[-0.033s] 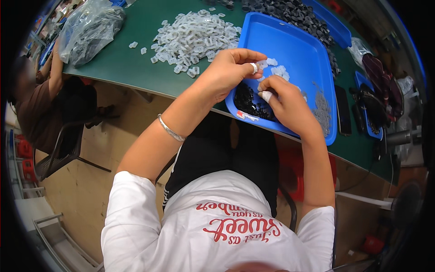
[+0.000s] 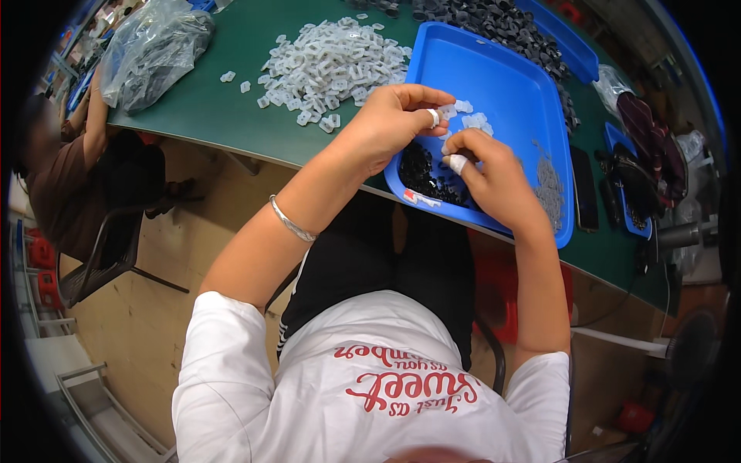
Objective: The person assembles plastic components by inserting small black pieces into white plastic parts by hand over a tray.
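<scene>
Translucent white piece (image 2: pixel 447 113) shows between the left hand's (image 2: pixel 394 117) thumb and index, over the blue tray (image 2: pixel 486 65). Those two are slightly parted; can't tell if they grip it or it lies behind. Right hand (image 2: pixel 495 177) is curled, thumb near index, just beside; can't tell if it has anything. Tray is at the table's (image 2: pixel 231 116) near edge, probably for short reach; black parts (image 2: pixel 421 174) and thin grey parts (image 2: pixel 548 189) lie on opposite sides, presumably against mixing. Piece's pointing and long axis: too small, partly covered, can't call.
</scene>
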A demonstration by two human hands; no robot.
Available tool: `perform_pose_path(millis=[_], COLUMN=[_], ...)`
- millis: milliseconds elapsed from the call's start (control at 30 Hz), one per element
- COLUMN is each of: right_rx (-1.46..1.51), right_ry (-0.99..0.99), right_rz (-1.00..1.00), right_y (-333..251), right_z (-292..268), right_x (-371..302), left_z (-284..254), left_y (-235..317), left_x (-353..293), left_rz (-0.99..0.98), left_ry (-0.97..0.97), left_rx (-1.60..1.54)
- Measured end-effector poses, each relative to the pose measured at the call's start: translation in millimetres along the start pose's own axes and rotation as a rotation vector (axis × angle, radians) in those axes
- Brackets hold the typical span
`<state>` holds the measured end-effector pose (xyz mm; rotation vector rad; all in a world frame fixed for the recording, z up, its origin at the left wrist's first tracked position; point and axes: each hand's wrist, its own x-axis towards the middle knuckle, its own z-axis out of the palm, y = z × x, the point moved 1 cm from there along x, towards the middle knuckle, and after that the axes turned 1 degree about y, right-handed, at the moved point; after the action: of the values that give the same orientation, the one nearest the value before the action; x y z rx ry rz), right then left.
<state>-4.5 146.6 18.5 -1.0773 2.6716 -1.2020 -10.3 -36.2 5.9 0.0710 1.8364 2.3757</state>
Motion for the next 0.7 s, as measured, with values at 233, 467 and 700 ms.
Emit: perform_pose_path(millis=[233,467,700], right_rx=[0.547,0.364,-0.004], right_ry=[0.117,0.292,0.328], right_rz=[0.181,0.140,0.019], right_y=[3,4,-1], right_z=[-16,-11,-13], right_x=[-2,1,1], left_z=[6,17,20], left_y=[2,-2,-7], left_x=[-3,-1,3], left_rz=[0.023,0.068,0.051], left_ry=[-0.029,-0.104,-0.066], left_rx=[0.077,0.099,0.114])
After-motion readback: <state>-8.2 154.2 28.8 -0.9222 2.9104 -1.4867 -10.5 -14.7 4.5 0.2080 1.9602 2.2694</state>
